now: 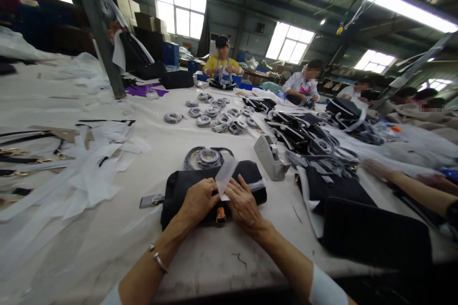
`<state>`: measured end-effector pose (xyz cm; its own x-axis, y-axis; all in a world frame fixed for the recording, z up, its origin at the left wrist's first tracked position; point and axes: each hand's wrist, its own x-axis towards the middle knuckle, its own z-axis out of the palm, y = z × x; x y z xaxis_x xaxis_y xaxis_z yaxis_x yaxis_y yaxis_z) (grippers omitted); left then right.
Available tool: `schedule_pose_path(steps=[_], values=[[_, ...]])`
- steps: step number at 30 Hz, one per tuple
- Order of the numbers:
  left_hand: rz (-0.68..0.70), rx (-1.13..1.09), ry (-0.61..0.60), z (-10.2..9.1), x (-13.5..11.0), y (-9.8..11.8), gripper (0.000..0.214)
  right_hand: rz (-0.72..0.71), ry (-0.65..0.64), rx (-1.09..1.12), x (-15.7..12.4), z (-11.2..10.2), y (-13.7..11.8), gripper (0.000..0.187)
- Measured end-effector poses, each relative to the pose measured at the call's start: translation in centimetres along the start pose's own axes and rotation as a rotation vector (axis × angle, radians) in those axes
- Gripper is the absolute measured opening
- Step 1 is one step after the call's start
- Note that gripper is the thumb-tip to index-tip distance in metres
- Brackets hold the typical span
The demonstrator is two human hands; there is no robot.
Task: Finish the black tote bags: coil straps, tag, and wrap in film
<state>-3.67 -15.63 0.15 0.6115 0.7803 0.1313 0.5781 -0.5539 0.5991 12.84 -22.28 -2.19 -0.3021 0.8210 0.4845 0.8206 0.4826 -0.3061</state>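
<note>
A black handbag (186, 186) lies flat on the white table (150, 152) just in front of me. Both my hands rest on it. My left hand (198, 200) has its fingers curled and pinches the lower end of a white paper strip (225, 175) that sticks up from the bag. My right hand (245, 205) presses on the bag beside the strip, fingers together and touching it. An orange tag (221, 214) shows between my hands. A coiled grey strap (208, 156) lies just behind the bag.
A grey tape dispenser (270, 156) stands right of the bag. More black bags (372, 233) and straps pile at the right, white paper strips (89, 171) at the left, coiled straps (214, 114) further back. Several people work across the table; another person's arm (411, 190) reaches in from the right.
</note>
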Motion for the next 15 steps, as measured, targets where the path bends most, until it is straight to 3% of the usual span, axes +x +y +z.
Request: schedule_pose_path(steps=[8,13,15], values=[[0.064,-0.113,-0.084,-1.1,-0.2,-0.1,0.015,0.02,0.036,-0.053,-0.3,0.0,0.5,0.032],[0.05,-0.146,-0.116,-1.2,0.1,-0.5,0.016,0.106,0.241,0.154,-0.3,0.7,-0.1,0.033],[0.043,-0.137,-0.124,-1.1,0.3,-0.6,0.015,0.091,0.255,0.188,-0.5,1.5,-0.5,0.04]])
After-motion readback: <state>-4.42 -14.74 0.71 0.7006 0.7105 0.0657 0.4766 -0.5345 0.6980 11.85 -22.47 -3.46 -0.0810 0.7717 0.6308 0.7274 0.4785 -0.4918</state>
